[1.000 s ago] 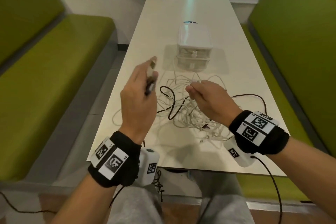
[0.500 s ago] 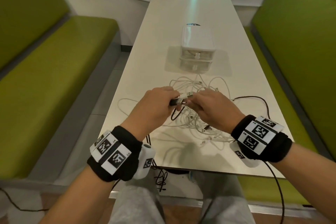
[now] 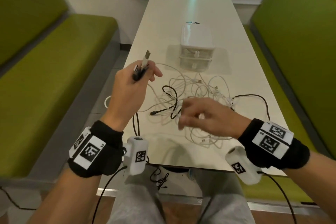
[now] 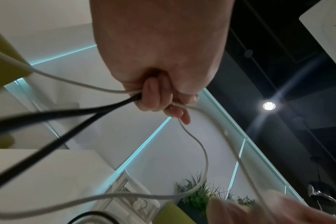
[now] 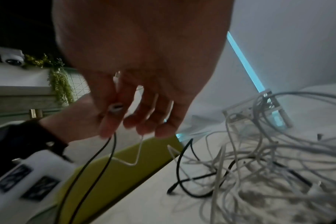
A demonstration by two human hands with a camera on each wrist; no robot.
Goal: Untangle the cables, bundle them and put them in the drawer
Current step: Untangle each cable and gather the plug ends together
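Observation:
A tangle of white cables (image 3: 198, 94) with a black cable (image 3: 170, 94) through it lies on the near half of the white table (image 3: 183, 11). My left hand (image 3: 132, 85) is raised left of the tangle. It grips a white USB plug (image 3: 146, 58) pointing up, a black plug and their leads; the left wrist view shows its fingers (image 4: 155, 98) curled round black and white strands. My right hand (image 3: 198, 114) hovers blurred over the tangle's near side, its fingers (image 5: 140, 115) hanging loose with nothing held. The small white two-drawer unit (image 3: 196, 49) stands behind, both drawers closed.
Green benches run along the left (image 3: 45, 82) and right (image 3: 300, 56) of the table. Black strands hang over the table's front edge (image 3: 135, 123) toward my knees. The far half of the table stretches beyond the drawer unit.
Half a second ago both hands met over the tangle at a plug. The left hand has since lifted up and left with the plugs, while the right has let go and dropped back.

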